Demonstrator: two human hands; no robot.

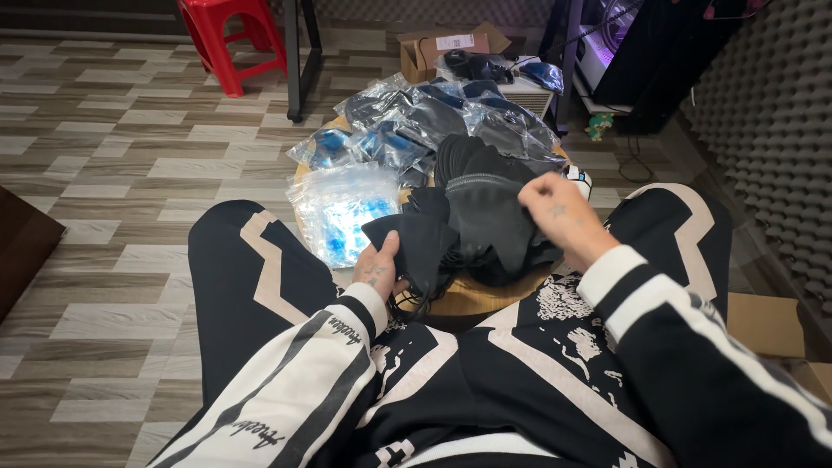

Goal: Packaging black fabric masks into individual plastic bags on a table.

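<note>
Over the near edge of the small round wooden worktop (pixel 472 299), between my knees, my left hand (pixel 379 270) is closed on a folded black face mask (pixel 414 247), thumb on top and fingers underneath, with its ear loops hanging off the edge toward my lap. My right hand (pixel 555 212) is raised above the right side of the worktop with the fingers curled in as if pinching something thin, perhaps an ear loop, but I cannot tell from this view whether anything is actually caught in them. Just beside both hands, at the middle of the worktop, lies the heap of loose black masks (pixel 485 199), and the mask in my left hand touches its near side. Along the far edge sit clear plastic bags of dark masks (pixel 451 117), and a bag with blue contents (pixel 342 212) hangs over the left edge. As I judge it, doing this well means keeping the left grip on the folded body of the mask, not the loops, lifting it clear of the heap before anything else so the loops do not snag a neighbour, and keeping the fold flat and square. I would also keep my right hand off the heap, since it looks ready to slide toward the right edge.
</note>
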